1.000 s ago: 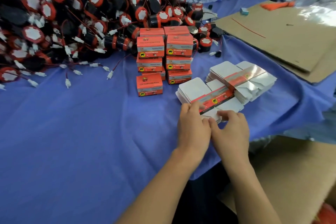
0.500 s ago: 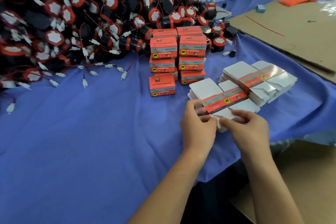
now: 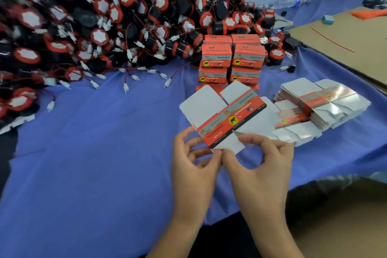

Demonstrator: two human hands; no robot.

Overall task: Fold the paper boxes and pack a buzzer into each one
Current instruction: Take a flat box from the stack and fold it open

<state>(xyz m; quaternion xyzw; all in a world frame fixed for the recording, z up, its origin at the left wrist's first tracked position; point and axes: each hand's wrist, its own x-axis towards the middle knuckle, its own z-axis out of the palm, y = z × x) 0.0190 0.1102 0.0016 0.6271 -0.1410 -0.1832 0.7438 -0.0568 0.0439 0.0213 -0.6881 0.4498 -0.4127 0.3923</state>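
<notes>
Step in hand: I judge this as the very start of a fold. One flat carton is up off the surface and not yet opened into a sleeve.
Flat carton (image 3: 228,115): it is held tilted just in front of the stack of folded boxes (image 3: 230,63) and covers part of the stack's lowest row. Its orange printed band runs on a diagonal, with white flaps spread above and below.
Left hand (image 3: 194,165): its fingers are curled and it pinches the near left end of the carton's band.
Right hand (image 3: 263,161): its thumb and forefinger pinch the carton's lower white flap, on the side away from the stack.
Spare flat cartons (image 3: 318,107): these lie in a loose pile to the right of the stack and a little nearer to me, on the blue-clothed surface (image 3: 94,153).
Buzzers (image 3: 104,27): a large heap sits left of and behind the stack, reaching its back edge. They are black with red rims and trail red wires with white plugs.
Next move: I reckon it calls for pressing the opposite creases together so the band pops into a tube, then tucking one end shut.
After that: one hand must let go and reach left of the stack for a buzzer.
Risk: I expect a trailing wire could snag on the heap or stick out of the flaps.
</notes>
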